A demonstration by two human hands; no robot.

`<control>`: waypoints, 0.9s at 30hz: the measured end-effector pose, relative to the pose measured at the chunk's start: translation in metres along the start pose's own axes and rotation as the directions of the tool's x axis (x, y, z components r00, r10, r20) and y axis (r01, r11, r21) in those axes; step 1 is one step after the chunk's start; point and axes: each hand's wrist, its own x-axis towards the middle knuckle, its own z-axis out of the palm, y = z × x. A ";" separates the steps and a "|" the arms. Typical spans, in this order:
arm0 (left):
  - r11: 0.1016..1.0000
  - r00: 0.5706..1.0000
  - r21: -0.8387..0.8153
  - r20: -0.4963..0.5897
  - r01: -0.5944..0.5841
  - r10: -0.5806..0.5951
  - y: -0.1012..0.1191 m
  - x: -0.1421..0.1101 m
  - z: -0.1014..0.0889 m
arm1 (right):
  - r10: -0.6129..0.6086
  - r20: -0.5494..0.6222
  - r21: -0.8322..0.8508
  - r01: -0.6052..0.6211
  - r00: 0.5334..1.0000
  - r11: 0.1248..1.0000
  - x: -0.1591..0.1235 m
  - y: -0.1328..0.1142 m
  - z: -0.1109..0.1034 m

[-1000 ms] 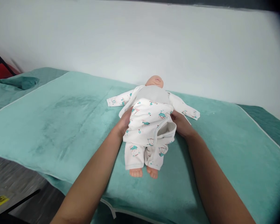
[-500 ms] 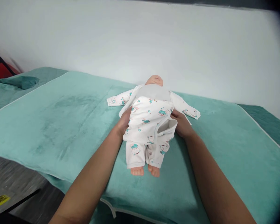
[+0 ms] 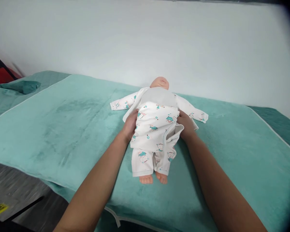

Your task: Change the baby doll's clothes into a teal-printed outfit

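Note:
A baby doll lies on its back with its feet toward me. It wears a white printed jacket, spread open over a grey torso, and white printed baby trousers reaching high up the belly. At the doll's left-hand side in the picture, my left hand is closed at the trousers' waist. My right hand is closed at the opposite side of the waist. Fingertips of both hands are partly hidden by the cloth. Near my right hand, a loose fold gapes open. Bare feet stick out of the leg ends.
A green plush cover lies over the table, with a darker green cloth under it. A white wall stands behind. Red and black items are at the far left. Grey floor shows lower left.
The upper part of the trousers and both legs have shifted slightly to the right. The trousers' top edge looks flatter. Both hands remain at the waist sides.

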 end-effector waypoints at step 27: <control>0.818 0.925 0.524 -0.134 -0.238 0.355 0.004 0.060 -0.003 | -0.153 -0.186 -0.135 0.128 0.971 0.982 0.013 -0.014 0.015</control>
